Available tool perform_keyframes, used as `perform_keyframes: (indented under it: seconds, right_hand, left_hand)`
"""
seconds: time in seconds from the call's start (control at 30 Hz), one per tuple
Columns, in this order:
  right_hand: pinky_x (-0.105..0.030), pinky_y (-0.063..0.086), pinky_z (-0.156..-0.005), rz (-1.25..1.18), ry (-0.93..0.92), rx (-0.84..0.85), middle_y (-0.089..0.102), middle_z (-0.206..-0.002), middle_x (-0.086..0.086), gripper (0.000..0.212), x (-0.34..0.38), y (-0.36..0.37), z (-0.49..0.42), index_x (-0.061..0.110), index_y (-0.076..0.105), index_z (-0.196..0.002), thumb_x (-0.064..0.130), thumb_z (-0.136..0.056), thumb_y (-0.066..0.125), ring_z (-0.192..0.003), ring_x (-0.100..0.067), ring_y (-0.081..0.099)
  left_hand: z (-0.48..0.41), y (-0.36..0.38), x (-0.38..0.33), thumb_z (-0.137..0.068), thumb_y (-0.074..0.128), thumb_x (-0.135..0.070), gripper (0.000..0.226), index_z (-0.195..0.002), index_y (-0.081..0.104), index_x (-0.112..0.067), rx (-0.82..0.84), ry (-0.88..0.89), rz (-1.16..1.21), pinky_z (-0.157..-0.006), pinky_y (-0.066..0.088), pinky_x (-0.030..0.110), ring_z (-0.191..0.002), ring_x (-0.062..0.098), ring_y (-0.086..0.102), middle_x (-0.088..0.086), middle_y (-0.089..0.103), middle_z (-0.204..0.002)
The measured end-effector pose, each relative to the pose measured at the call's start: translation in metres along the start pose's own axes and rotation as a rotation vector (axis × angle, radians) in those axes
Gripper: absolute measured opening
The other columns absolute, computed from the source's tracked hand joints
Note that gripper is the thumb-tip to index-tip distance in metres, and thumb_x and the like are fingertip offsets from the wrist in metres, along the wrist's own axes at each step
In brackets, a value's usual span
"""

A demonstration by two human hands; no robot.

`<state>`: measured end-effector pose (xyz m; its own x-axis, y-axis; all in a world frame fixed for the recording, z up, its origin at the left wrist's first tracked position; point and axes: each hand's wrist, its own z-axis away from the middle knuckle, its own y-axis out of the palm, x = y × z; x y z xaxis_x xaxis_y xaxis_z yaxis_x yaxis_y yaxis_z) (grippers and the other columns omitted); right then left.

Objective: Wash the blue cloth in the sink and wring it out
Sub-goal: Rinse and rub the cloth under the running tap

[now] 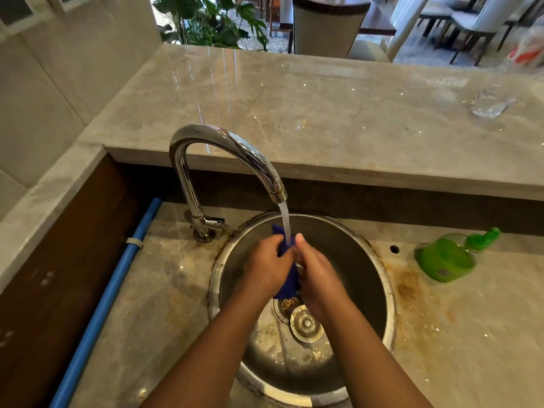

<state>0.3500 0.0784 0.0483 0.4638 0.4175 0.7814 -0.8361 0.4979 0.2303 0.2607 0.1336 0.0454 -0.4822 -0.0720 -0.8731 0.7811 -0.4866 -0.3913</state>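
1. Dark blue fabric cloth (pixel 286 282): was bunched over the round steel sink (pixel 389 304), under the curved chrome tap's (pixel 223 142) stream.
2. Left hand (pixel 265 266), right hand (pixel 316 272): fingers curled, gripping the cloth.
3. Washing was underway; wringing judged outstanding.

Tap spout (pixel 232 145) overhead, sink wall (pixel 357 260) around.

One wide-angle view, worn on the person's head, faces forward and steeply down onto the round sink (pixel 356 260); the left hand (pixel 266 266) and right hand (pixel 318 275) sit close, mid-frame; the faucet (pixel 228 138) stands just ahead; the raised counter (pixel 323 113) and dining chairs (pixel 471 20) lie farther off, along the top.
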Motion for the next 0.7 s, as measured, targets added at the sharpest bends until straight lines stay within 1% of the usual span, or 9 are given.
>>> perform_keyframes:
  seconds: [0.1, 0.17, 0.23, 0.3, 0.4, 0.47, 0.53, 0.6, 0.7]
  right_hand:
    - [-0.039, 0.054, -0.096, -0.171, 0.046, 0.003, 0.075, -0.114, -0.012, 0.045, 0.000, -0.004, -0.005, 0.012, 0.070, -0.119, 0.044, -0.087, 0.065, -0.107, -0.023, 0.071]
    - [-0.044, 0.053, -0.099, -0.251, 0.099, 0.018, 0.074, -0.115, -0.016, 0.049, -0.001, -0.009, -0.007, 0.009, 0.068, -0.120, 0.040, -0.082, 0.069, -0.108, -0.028, 0.071]
    - [-0.049, 0.056, -0.094, -0.313, 0.139, 0.025, 0.071, -0.120, -0.021, 0.058, -0.004, -0.013, -0.007, 0.007, 0.065, -0.126, 0.039, -0.079, 0.071, -0.108, -0.032, 0.070]
    - [-0.045, 0.061, -0.077, -0.369, 0.159, 0.012, 0.070, -0.120, -0.022, 0.062, -0.004, -0.014, -0.008, 0.005, 0.062, -0.131, 0.039, -0.080, 0.071, -0.097, -0.032, 0.072]
    - [-0.051, 0.059, -0.080, -0.422, 0.163, -0.003, 0.072, -0.116, -0.021, 0.045, -0.003, -0.018, -0.011, 0.006, 0.060, -0.130, 0.027, -0.091, 0.065, -0.095, -0.034, 0.073]
    - [-0.053, 0.058, -0.084, -0.390, 0.143, 0.000, 0.072, -0.116, -0.021, 0.036, 0.001, -0.021, -0.012, 0.008, 0.059, -0.129, 0.016, -0.094, 0.063, -0.102, -0.036, 0.071]
    - [-0.051, 0.058, -0.083, -0.336, 0.143, 0.012, 0.072, -0.117, -0.020, 0.036, 0.005, -0.022, -0.012, 0.010, 0.059, -0.128, 0.009, -0.093, 0.064, -0.105, -0.036, 0.070]
    - [-0.049, 0.058, -0.083, -0.306, 0.136, 0.024, 0.070, -0.118, -0.019, 0.037, 0.010, -0.021, -0.011, 0.010, 0.059, -0.128, 0.006, -0.092, 0.063, -0.105, -0.036, 0.069]
    - [-0.052, 0.057, -0.086, -0.332, 0.137, 0.060, 0.069, -0.123, -0.019, 0.042, 0.014, -0.023, -0.011, 0.011, 0.060, -0.130, 0.005, -0.089, 0.064, -0.111, -0.038, 0.067]
  left_hand:
    - [0.004, 0.003, -0.007, -0.091, 0.058, -0.021, 0.037, -0.128, 0.060, -0.024, 0.191, 0.020, -0.199, -0.092, 0.054, 0.035, -0.106, 0.017, 0.064, 0.000, 0.067, -0.117]
    - [0.005, -0.001, -0.012, -0.086, 0.055, -0.015, 0.045, -0.130, 0.059, -0.022, 0.259, 0.035, -0.247, -0.096, 0.053, 0.041, -0.110, 0.021, 0.062, 0.003, 0.064, -0.124]
    - [0.008, -0.006, -0.014, -0.085, 0.051, -0.008, 0.039, -0.120, 0.065, -0.020, 0.314, 0.047, -0.165, -0.091, 0.057, 0.048, -0.101, 0.024, 0.066, 0.006, 0.066, -0.115]
    - [0.011, -0.013, -0.016, -0.093, 0.048, -0.002, 0.037, -0.121, 0.066, -0.018, 0.336, -0.016, 0.016, -0.081, 0.062, 0.043, -0.095, 0.024, 0.072, 0.010, 0.068, -0.111]
    - [0.011, -0.028, -0.012, -0.101, 0.044, -0.003, 0.028, -0.115, 0.067, -0.012, 0.244, -0.094, 0.284, -0.067, 0.060, 0.030, -0.084, 0.021, 0.075, 0.013, 0.072, -0.110]
    - [0.009, -0.036, -0.003, -0.102, 0.044, -0.008, 0.024, -0.101, 0.068, -0.010, 0.095, -0.126, 0.391, -0.058, 0.054, 0.026, -0.068, 0.019, 0.071, 0.012, 0.075, -0.095]
    - [0.005, -0.036, 0.011, -0.102, 0.046, -0.011, 0.021, -0.095, 0.066, -0.008, -0.083, -0.198, 0.434, -0.054, 0.050, 0.027, -0.060, 0.018, 0.063, 0.011, 0.069, -0.080]
    - [0.000, -0.028, 0.027, -0.103, 0.049, -0.023, 0.020, -0.099, 0.063, -0.009, -0.183, -0.309, 0.497, -0.059, 0.051, 0.030, -0.065, 0.020, 0.063, 0.011, 0.066, -0.083]
    - [-0.006, -0.017, 0.041, -0.097, 0.049, -0.057, 0.046, -0.114, 0.061, -0.016, -0.052, -0.535, 0.692, -0.084, 0.057, 0.045, -0.099, 0.030, 0.069, 0.012, 0.070, -0.110]
